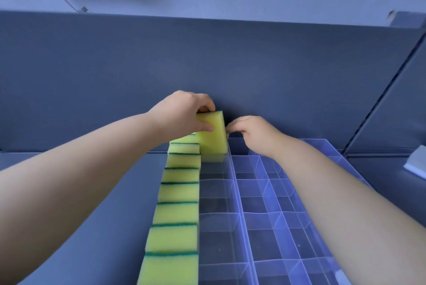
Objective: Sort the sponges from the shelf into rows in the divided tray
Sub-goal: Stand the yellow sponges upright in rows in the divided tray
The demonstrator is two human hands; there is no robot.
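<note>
Left hand (184, 112) pinches a yellow sponge (213, 133), upright at the far end of the second column in the clear divided tray (244, 227), beside the filled sponge row (177, 192). Right hand (253, 132) is curled at the far rim; its grip cannot be determined.

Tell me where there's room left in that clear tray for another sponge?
Free: the second column, between the sponge row and the long divider, nearer than the held sponge; also the smaller cells right of that divider. Crowded: the leftmost column, full, and the far end, where left hand and right hand meet.

Head view, angled down, near tray (238, 192)
</note>
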